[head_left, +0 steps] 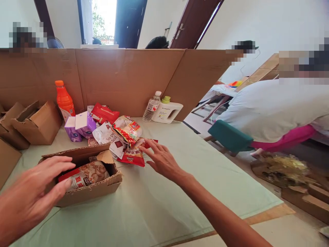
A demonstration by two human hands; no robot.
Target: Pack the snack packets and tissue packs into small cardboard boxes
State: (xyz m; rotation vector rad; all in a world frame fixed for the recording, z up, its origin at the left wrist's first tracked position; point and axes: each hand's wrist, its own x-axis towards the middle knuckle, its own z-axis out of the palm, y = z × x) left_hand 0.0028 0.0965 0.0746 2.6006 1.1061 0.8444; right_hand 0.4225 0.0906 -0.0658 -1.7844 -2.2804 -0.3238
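My left hand point(43, 188) hovers at the near left side of an open cardboard box point(89, 193), its fingers apart and nothing in them. Inside that box lies a red and brown printed food packet point(88, 175). My right hand point(161, 156) reaches out with spread fingers beside a heap of snack bags. Closest to its fingertips are a red snack bag point(132, 157) and a red and yellow bag with a clear part point(127, 130); whether the fingertips touch them I cannot tell. White printed pouches point(106, 133) lie to the left in the heap.
Behind the heap are purple tissue packs point(86, 125), a red packet point(104, 113) and an orange drink bottle point(64, 99). A water bottle point(152, 107) and a white jug point(168, 111) stand by the cardboard screen point(128, 79). More cardboard boxes point(42, 123) sit at left. A person point(277, 106) is at right.
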